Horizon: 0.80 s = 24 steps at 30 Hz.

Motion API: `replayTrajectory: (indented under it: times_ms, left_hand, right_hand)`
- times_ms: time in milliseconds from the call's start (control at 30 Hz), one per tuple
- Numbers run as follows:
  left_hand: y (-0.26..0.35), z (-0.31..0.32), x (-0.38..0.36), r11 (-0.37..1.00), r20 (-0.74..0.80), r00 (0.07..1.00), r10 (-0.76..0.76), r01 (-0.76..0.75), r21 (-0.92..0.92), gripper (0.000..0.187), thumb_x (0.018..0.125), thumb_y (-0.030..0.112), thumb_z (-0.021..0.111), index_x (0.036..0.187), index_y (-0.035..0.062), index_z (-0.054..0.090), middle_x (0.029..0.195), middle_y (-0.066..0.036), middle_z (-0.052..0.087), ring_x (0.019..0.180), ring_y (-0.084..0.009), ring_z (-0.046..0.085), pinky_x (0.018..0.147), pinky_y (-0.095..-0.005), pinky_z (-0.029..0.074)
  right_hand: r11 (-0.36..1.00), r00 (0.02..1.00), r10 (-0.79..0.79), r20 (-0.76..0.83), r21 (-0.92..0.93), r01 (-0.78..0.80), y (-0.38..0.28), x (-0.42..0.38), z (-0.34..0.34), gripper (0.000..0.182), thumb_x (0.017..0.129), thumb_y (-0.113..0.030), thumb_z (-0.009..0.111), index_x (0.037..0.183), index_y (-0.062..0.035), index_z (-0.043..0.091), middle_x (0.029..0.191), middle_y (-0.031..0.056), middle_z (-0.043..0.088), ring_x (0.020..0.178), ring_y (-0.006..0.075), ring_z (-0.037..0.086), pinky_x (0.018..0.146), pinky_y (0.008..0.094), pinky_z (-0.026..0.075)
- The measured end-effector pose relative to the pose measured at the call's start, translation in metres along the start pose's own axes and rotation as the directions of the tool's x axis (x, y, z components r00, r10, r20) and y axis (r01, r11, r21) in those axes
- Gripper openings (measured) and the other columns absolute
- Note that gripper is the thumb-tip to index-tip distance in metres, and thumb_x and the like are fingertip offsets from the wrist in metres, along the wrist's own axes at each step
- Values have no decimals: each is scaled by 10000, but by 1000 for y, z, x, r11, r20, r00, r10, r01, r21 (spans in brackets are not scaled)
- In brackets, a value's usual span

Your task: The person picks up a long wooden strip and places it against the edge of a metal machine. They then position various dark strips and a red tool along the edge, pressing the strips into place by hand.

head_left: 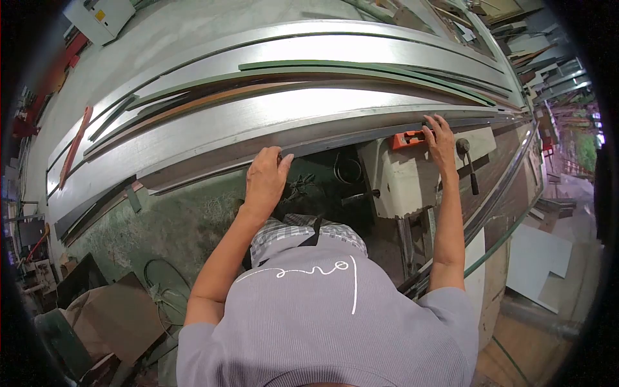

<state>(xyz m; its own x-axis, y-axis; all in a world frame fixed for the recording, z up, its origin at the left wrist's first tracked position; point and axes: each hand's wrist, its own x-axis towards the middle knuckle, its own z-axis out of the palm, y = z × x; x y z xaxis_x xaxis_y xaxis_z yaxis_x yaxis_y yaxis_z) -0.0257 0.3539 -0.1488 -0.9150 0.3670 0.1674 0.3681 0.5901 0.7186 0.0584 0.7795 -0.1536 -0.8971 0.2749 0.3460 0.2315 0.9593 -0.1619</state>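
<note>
My left hand (265,182) is closed at the near edge of a long metal beam (219,155), its thumb and fingers curled around a small dark part that I cannot make out. From there a narrow dark grey strip (361,138) runs right along the beam's edge. My right hand (441,143) has its thumb and bent fingers at this strip, closing on something dark and mostly hidden. Just left of those fingers, a bright orange-red fitting (408,139) sits on a cream machine housing (403,177).
Long green strips (309,65) and dark strips lie on the silvery metal table (284,106). A black lever (474,180) sticks out right of the housing. Beneath are a dark opening and a dusty floor (187,213). White sheets (538,258) lie far right; a cable (151,274) hangs lower left.
</note>
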Motion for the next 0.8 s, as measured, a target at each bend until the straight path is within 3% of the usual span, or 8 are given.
replayTrajectory:
  times_ms: [233,300,367,467,700,800]
  left_hand:
    - [-9,2,2,985,-23,992,124,-121,125,240,813,211,611,904,-2,546,842,-155,538,820,-337,524,729,-418,427]
    - [-5,-5,4,976,8,986,169,-168,136,263,803,202,620,946,-7,549,874,-145,540,864,-324,526,756,-408,426]
    - [7,-11,2,974,13,982,188,-188,126,348,801,192,619,1075,-7,537,1018,-150,524,959,-323,511,812,-405,419]
    - [18,-3,-8,950,60,966,253,-260,172,393,810,185,611,1140,-7,514,1123,-166,487,1019,-336,488,859,-408,404]
    - [1,13,-23,910,129,953,274,-300,286,463,828,175,597,1223,-18,454,1241,-209,427,1078,-345,467,912,-413,384]
    - [0,14,-21,918,76,948,309,-319,235,418,807,126,610,1175,-18,476,1176,-189,461,1026,-348,490,867,-410,406]
  right_hand:
    - [999,999,14,33,42,-16,1,0,-1,321,879,-356,499,1128,-179,598,1190,101,527,1101,272,500,916,440,348]
    - [999,1000,-6,19,50,5,5,2,-6,299,870,-349,505,1088,-178,617,1149,83,555,1065,255,521,874,430,367]
    - [999,1000,-6,24,33,5,12,4,-1,300,865,-360,507,1076,-180,623,1131,65,566,1059,250,526,853,422,375]
    - [995,992,91,85,30,-94,4,3,-7,330,862,-405,501,1089,-197,618,1159,71,552,1091,246,514,959,546,291]
    - [993,978,108,178,37,-117,1,0,-8,377,894,-438,428,1129,-203,605,1223,67,518,1137,243,481,946,544,284]
    - [989,959,138,250,12,-145,1,4,-11,430,904,-476,373,1149,-202,595,1245,59,504,1163,237,458,942,548,280]
